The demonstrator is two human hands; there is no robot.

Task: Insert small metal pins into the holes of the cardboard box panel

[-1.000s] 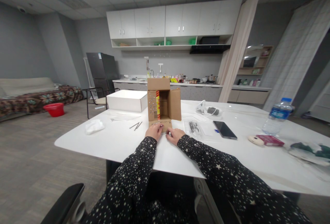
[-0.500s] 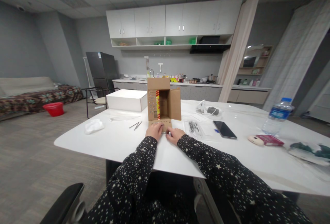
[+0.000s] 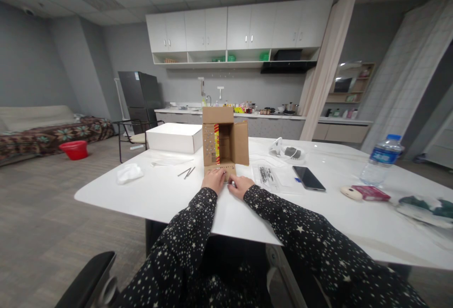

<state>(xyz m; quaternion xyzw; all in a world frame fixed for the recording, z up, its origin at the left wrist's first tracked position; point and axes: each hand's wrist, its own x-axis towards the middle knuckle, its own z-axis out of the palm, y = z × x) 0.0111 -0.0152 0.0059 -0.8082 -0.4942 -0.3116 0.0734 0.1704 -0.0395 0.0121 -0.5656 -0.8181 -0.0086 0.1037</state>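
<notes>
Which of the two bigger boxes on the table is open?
The brown cardboard box: its flaps are spread outward, while the white box looks closed.

Glossy white table [image 3: 148, 199] bears open cardboard box [image 3: 226, 143] at twelve o'clock, white carton [image 3: 171, 138] at eleven, black phone [image 3: 308, 178] at one, water bottle [image 3: 381, 159] at two.

Hands [image 3: 214, 180], two; cardboard box [image 3: 209, 143], one; white box [image 3: 173, 137], one; phone [image 3: 308, 178], one; water bottle [image 3: 382, 159], one; red basin [image 3: 73, 151], one.
</notes>
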